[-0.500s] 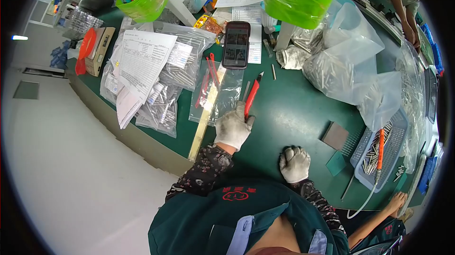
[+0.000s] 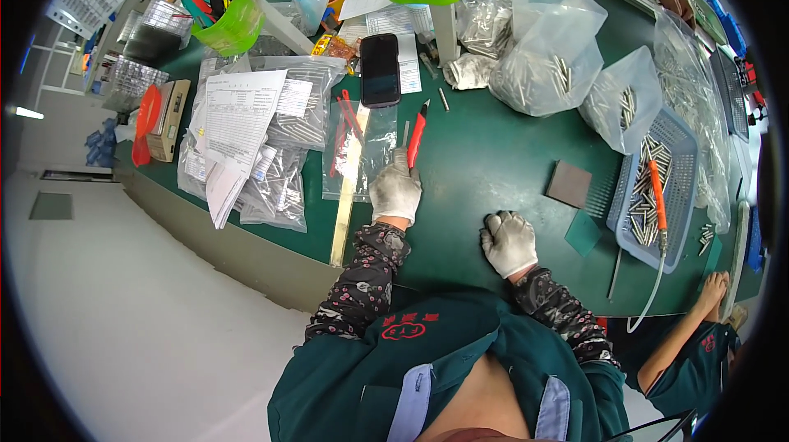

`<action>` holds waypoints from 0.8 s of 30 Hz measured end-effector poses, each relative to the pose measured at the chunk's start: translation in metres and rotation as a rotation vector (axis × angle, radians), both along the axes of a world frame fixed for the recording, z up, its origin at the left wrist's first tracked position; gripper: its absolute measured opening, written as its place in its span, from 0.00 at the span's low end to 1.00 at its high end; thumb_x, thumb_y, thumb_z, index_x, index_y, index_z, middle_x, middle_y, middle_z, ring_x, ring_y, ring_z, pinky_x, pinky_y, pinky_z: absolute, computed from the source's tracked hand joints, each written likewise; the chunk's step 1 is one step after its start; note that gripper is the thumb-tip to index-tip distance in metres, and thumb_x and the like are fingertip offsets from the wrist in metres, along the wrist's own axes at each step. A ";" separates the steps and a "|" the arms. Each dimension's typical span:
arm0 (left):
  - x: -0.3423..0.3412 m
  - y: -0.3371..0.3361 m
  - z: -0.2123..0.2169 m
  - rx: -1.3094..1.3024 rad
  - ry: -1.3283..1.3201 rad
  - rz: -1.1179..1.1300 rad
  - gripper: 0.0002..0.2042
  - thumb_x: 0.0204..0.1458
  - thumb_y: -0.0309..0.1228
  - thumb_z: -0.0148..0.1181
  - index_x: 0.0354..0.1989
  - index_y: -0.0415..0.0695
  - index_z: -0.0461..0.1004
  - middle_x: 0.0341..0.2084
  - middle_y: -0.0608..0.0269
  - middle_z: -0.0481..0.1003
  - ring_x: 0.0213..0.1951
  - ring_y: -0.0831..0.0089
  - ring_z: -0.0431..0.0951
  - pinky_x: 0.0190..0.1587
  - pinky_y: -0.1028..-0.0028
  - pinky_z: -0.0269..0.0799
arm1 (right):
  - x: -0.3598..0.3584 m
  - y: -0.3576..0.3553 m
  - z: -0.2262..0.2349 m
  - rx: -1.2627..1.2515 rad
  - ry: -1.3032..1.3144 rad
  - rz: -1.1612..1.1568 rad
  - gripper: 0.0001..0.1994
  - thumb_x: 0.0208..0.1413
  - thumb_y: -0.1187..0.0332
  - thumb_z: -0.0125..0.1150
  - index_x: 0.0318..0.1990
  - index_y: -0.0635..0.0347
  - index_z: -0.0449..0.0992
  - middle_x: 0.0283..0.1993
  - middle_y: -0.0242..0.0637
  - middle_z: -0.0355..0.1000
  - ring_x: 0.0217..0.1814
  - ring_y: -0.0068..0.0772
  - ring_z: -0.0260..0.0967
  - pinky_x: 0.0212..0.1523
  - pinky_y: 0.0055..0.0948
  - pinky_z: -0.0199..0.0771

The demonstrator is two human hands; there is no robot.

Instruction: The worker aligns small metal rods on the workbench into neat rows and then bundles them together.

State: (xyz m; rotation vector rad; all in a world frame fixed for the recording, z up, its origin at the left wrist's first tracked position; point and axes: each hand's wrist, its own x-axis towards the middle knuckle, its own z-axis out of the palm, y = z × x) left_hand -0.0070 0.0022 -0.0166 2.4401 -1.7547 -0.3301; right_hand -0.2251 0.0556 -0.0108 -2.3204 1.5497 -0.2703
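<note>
On the green bench, my left hand (image 2: 396, 194) wears a whitish glove and lies palm down with its fingers together. A thin metal pin (image 2: 406, 133) sticks out past its fingertips. Right against those fingers lies a red tool (image 2: 417, 140) with a dark pointed tip, like a utility knife; its near end reaches my thumb. My right hand (image 2: 509, 242), gloved and soiled at the fingertips, rests on the bench with curled fingers, its palm hidden. Beside my left hand are a long brass-coloured strip (image 2: 340, 232) and a clear bag (image 2: 382, 142) with red tools.
A dark phone (image 2: 380, 71) lies beyond my left hand. Papers (image 2: 244, 109) cover bags of metal pins at left. To the right are a brown block (image 2: 569, 184), a blue-grey basket (image 2: 689, 154) of pins with an orange-handled tool (image 2: 657, 191), and pin bags (image 2: 546, 72). A co-worker's hand (image 2: 713, 290) is lower right.
My left hand has moved forward, its fingertips now at the pin's near end. The phone screen has gone dark. The camera view has shifted; my right hand stays curled on the bench.
</note>
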 end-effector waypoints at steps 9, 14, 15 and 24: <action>-0.004 -0.006 -0.013 -0.317 0.278 0.070 0.18 0.52 0.35 0.52 0.51 0.47 0.68 0.27 0.48 0.74 0.30 0.51 0.75 0.30 0.60 0.69 | -0.045 0.030 0.041 0.116 -0.252 -0.084 0.04 0.45 0.68 0.55 0.29 0.57 0.72 0.27 0.40 0.70 0.33 0.46 0.69 0.34 0.43 0.69; -0.019 0.015 0.007 -0.444 0.238 -0.293 0.20 0.43 0.26 0.52 0.48 0.38 0.66 0.33 0.49 0.72 0.36 0.51 0.72 0.40 0.58 0.68 | -0.103 0.041 0.068 -0.089 -0.210 -0.284 0.04 0.44 0.69 0.56 0.27 0.57 0.71 0.26 0.40 0.69 0.31 0.47 0.68 0.32 0.44 0.68; -0.026 0.019 0.004 -0.422 0.237 -0.351 0.20 0.43 0.26 0.52 0.48 0.38 0.66 0.33 0.49 0.72 0.36 0.52 0.72 0.40 0.59 0.68 | -0.116 0.043 0.075 -0.145 -0.174 -0.349 0.03 0.44 0.70 0.56 0.27 0.58 0.71 0.26 0.40 0.69 0.31 0.47 0.68 0.32 0.43 0.69; -0.062 0.033 -0.027 -0.470 0.161 -0.696 0.23 0.41 0.28 0.57 0.50 0.43 0.66 0.39 0.55 0.71 0.40 0.56 0.72 0.44 0.60 0.68 | -0.216 0.014 0.086 -0.582 0.211 -0.669 0.06 0.44 0.71 0.56 0.32 0.56 0.70 0.28 0.37 0.68 0.34 0.42 0.68 0.34 0.41 0.67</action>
